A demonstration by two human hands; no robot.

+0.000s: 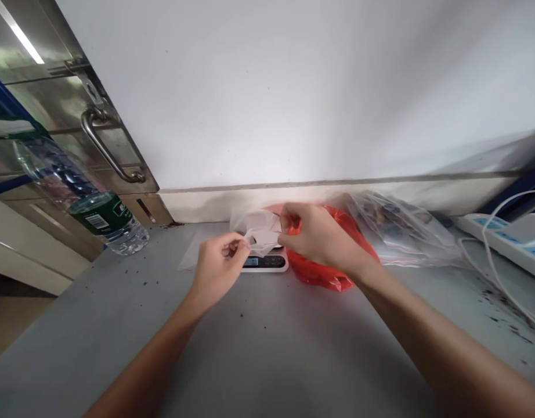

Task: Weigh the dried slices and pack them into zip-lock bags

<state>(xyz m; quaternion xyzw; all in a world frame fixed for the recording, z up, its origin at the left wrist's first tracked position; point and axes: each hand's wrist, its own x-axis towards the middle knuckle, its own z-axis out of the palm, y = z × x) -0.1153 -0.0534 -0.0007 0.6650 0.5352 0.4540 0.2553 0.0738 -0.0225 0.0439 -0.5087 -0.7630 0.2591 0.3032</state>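
A small translucent bag point(261, 232) is held above a white digital scale point(274, 268) with a lit display. My left hand point(220, 264) pinches the bag's left edge, thumb against fingers. At the bag's right side, my right hand point(313, 235) has its fingers curled, gripping the bag's edge. Beneath and beside my right hand lies a red plastic bag point(326, 277). The bag and hands hide most of the scale's top.
A large water bottle point(97, 212) with a green label stands at the left. Clear bags point(402, 226) with dark contents lie right of the red bag. A white power strip point(511, 238) and cable are at the far right of the grey table point(259, 360), with a wall behind.
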